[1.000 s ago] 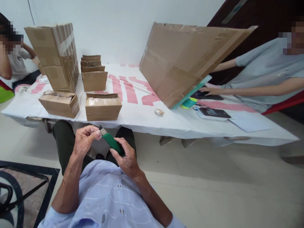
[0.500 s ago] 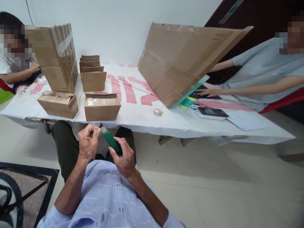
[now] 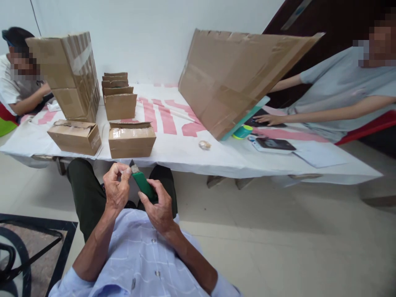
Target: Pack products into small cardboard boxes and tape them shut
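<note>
Right hand grips green cutter low, probably to stay off the blade; left hand pinches beside it, can't tell on what

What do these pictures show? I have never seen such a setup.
There is no robot here: these are a person's own bare hands. Every picture comes from one camera worn on the person's head, looking forward and down. The right hand holds a green cutter, its blade pointing toward the table. The left hand has its fingertips close beside the blade; anything between them is too small to tell. On the table stand small cardboard boxes, a tall stack of cartons and a large slanting cardboard sheet.
</note>
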Demonstrator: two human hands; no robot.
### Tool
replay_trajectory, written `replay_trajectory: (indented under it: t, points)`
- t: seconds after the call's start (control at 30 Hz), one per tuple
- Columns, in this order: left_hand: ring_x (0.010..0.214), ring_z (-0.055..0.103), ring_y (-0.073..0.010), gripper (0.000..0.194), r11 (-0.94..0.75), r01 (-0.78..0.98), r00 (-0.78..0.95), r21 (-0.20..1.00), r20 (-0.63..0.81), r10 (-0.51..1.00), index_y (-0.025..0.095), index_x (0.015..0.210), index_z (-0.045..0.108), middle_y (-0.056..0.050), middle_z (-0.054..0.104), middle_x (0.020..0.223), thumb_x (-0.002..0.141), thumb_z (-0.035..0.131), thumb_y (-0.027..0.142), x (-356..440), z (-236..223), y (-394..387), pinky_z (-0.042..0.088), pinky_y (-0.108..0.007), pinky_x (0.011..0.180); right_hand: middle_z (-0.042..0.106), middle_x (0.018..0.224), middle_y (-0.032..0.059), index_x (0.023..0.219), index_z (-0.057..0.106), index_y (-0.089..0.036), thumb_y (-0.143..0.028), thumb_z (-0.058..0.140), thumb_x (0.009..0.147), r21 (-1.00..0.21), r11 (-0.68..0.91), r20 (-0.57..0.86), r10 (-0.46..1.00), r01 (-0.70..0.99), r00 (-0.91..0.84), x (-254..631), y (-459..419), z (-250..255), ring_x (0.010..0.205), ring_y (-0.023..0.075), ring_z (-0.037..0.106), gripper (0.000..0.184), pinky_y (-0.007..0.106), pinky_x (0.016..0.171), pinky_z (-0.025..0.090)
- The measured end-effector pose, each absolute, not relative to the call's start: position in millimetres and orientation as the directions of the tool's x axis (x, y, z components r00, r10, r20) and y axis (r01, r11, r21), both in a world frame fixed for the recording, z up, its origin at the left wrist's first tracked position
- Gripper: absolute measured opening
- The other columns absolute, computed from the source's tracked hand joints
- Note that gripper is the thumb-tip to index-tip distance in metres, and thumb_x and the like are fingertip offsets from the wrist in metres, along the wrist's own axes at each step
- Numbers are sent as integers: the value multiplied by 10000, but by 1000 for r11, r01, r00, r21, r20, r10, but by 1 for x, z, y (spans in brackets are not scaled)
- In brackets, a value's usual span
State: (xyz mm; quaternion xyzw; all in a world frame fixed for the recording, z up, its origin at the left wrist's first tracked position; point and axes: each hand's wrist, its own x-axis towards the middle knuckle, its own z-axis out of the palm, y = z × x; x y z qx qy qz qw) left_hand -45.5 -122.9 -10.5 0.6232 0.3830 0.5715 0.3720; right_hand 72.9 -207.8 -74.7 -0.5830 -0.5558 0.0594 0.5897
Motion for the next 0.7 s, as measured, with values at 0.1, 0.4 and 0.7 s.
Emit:
replay_trajectory:
  t: [0.1, 0.4, 0.7]
  points:
    - [688, 614, -156, 256, -456, 74, 55, 887, 453, 890, 213, 742, 637, -1, 676, 728, 946, 684, 359, -44, -11, -123, 481, -278, 691, 738, 1016, 41, 1193, 656, -239, -269, 690, 946, -791, 297, 544, 741, 535, 393, 72, -209, -74, 903, 207, 723, 251, 350, 867, 623]
    - [707, 631, -171, 239, -583, 161, 69, 796, 580, 811, 229, 756, 597, -15, 688, 756, 961, 643, 342, -43, -13, -124, 511, -297, 721, 740, 1020, 39, 1183, 662, -246, -281, 696, 929, -834, 276, 493, 761, 478, 422, 72, -209, -73, 906, 207, 718, 259, 366, 881, 623]
    - [714, 636, -181, 244, -690, 252, 142, 678, 680, 719, 238, 777, 574, -39, 696, 778, 1003, 588, 329, -44, -10, -125, 520, -307, 714, 731, 1005, 49, 1177, 646, -253, -253, 676, 951, -750, 276, 591, 688, 601, 422, 71, -209, -72, 899, 218, 720, 228, 365, 839, 625]
